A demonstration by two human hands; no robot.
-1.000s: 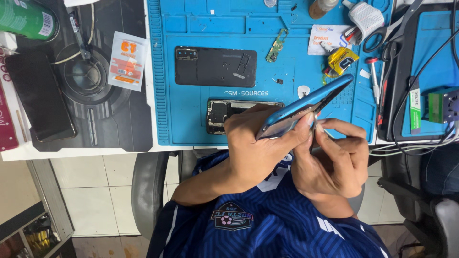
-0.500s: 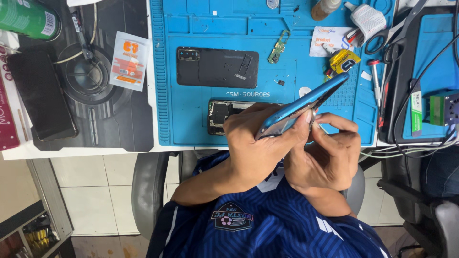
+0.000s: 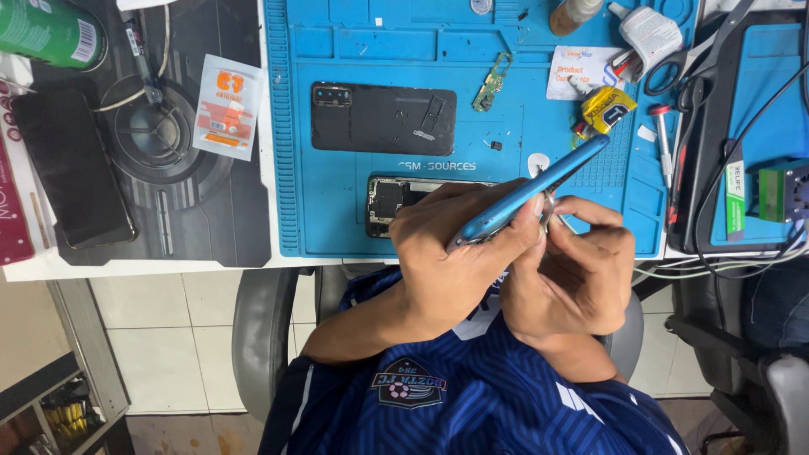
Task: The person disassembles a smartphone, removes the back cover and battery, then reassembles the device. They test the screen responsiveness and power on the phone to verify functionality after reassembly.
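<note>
Dressed in a dark blue jersey (image 3: 472, 396) with diagonal stripes, white trim and a round crest (image 3: 408, 389) low on the front; bare forearms and hands above that crest.

White-orange sachet (image 3: 226, 107) lies beside a green-labelled can (image 3: 49, 32).

Blue phone frame (image 3: 531, 192), blue mat (image 3: 337, 211), black back cover (image 3: 383, 118), green can (image 3: 46, 32).
</note>
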